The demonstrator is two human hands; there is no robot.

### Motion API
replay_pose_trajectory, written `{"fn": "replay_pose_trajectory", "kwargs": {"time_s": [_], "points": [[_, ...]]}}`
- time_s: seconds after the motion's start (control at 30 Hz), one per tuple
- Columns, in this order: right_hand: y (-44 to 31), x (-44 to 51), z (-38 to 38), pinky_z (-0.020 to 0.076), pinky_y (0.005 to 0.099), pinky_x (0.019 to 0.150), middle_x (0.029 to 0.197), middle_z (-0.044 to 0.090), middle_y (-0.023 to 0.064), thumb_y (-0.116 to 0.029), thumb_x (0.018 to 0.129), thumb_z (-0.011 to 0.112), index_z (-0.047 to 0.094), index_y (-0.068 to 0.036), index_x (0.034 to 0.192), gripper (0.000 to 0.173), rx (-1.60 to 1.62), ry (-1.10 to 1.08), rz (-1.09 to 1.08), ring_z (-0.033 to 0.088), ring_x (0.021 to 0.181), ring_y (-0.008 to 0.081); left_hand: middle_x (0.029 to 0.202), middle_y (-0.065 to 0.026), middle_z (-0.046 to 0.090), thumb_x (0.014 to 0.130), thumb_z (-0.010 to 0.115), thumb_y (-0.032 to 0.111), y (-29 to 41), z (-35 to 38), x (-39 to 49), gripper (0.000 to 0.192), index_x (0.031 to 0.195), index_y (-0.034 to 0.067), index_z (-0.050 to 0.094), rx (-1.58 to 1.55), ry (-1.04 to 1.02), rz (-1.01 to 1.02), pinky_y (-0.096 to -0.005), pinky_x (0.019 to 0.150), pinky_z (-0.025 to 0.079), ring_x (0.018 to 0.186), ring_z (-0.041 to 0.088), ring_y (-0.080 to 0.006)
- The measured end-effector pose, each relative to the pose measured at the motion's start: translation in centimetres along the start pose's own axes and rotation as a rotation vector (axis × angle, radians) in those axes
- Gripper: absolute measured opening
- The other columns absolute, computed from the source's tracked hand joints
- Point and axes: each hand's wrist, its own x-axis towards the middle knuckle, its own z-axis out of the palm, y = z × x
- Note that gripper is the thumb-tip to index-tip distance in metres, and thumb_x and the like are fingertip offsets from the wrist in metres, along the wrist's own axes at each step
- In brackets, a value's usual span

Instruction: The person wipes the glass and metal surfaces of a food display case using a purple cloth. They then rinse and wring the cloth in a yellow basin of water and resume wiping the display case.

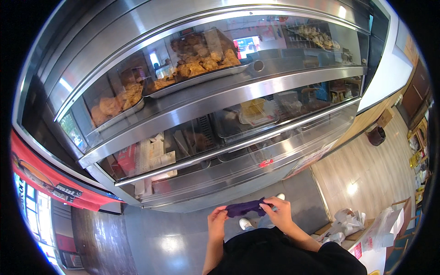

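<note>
A dark purple cloth (244, 208) is stretched between my two hands, in front of my body and above the grey tiled floor. My left hand (218, 219) pinches one end between thumb and fingers. The other end is gripped the same way by my right hand (277, 210). Beyond my hands stands a glass-fronted steel display cabinet (220, 92). Its upper shelf holds metal trays of fried food (206, 65). On the lower level are a yellow basket (252, 106) and a stack of paper packaging (154, 153).
A steel rail (240, 146) runs along the cabinet's front. At the lower right, white plastic bags (349, 220) lie on a table. Farther right, a dark waste bin (376, 136) stands on the wood-look floor beside a cardboard box (385, 117). A red banner (58, 182) is at the left.
</note>
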Motion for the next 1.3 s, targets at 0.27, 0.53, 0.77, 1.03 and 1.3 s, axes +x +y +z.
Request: {"fn": "replay_pose_trajectory", "kwargs": {"time_s": [0.27,0.53,0.77,1.03,1.3], "points": [[0.0,0.2,0.3,0.0496,0.0260,0.055,0.080,0.067,0.0121,-0.004,0.076,0.075,0.066,0.003,0.086,0.015,0.001,-0.030,0.003,0.064,0.063,0.0194,0.084,-0.0018,0.063,0.081,0.071,0.017,2.2,1.7,-1.3,0.016,0.092,0.006,0.069,0.307,-0.031,0.236,-0.0269,0.067,0.043,0.082,0.061,-0.0125],[0.4,2.7,0.3,0.0492,0.0264,0.057,0.078,0.067,0.0120,-0.007,0.076,0.074,0.067,0.002,0.087,0.016,0.060,-0.050,0.082,0.064,0.063,0.0199,0.124,-0.0137,0.055,0.078,0.073,0.013,3.5,2.9,-3.0,0.020,0.072,0.001,0.059,0.441,-0.368,0.529,-0.0448,0.101,0.036,0.111,0.056,-0.0271],[2.7,3.9,0.4,0.0439,0.0339,0.087,0.112,0.061,0.0157,-0.024,0.088,0.064,0.061,-0.001,0.110,0.032,-0.231,-0.084,0.147,0.056,0.107,0.0223,0.114,-0.0156,0.058,0.094,0.053,0.020,3.7,3.1,-2.1,0.013,0.094,0.008,0.050,-0.754,-0.214,-0.195,-0.0428,0.093,0.046,0.110,0.056,-0.0276],[2.3,1.3,0.9,0.0318,0.0368,0.107,0.132,0.052,0.0086,-0.045,0.098,0.044,0.040,-0.006,0.140,0.058,1.182,-0.339,0.792,0.044,0.126,0.0225,0.140,-0.0211,0.042,0.086,0.064,0.014,6.0,6.8,-2.3,0.011,0.085,0.006,0.057,0.197,-0.457,0.393,-0.0464,0.105,0.034,0.127,0.043,-0.0365],[1.4,2.6,0.7,0.0378,0.0435,0.106,0.134,0.052,0.0150,-0.033,0.095,0.048,0.043,-0.003,0.136,0.050,1.531,-0.092,1.032,0.051,0.122,0.0298,0.147,-0.0212,0.035,0.083,0.066,0.017,5.9,10.0,-5.1,0.024,0.103,0.005,0.062,0.808,-0.153,0.760,-0.0514,0.110,0.024,0.138,0.030,-0.0399]]}}
